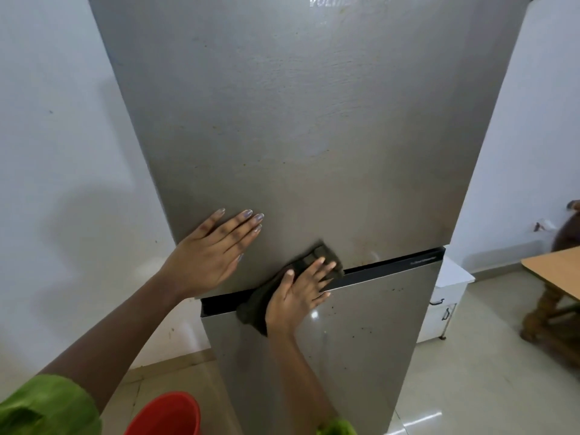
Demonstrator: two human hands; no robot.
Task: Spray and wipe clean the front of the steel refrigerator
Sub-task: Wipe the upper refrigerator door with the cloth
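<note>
Head view, read from 9 o'clock to 3 o'clock.

A white wall (62, 120) fills the 9 o'clock side. A green sleeve (40, 406) lies at 8 o'clock and the rim of a red bucket (166, 416) at 7 o'clock, cut by the bottom edge.

The steel refrigerator (314, 120) takes up the centre from 12 to 6 o'clock, its upper door streaked and speckled.

The left grip (210, 255) rests flat on the lower left corner of the upper door. Its fingers are straight, close together and point toward 1 o'clock; it holds nothing.

A dark cloth (254, 309) lies at the centre across the black seam (392, 268) between the two doors. One end hangs onto the lower door toward 7 o'clock.

The right grip (298, 293) presses on the cloth with its fingers extended and slightly spread, the thumb set apart. The palm covers the cloth's middle, and the left grip is at its 10 o'clock, near but apart.

A white cabinet (445, 296) stands just beside the refrigerator at 3 o'clock. Beyond it a wooden desk (552, 271) with turned legs stands on the pale tiled floor (470, 387).
</note>
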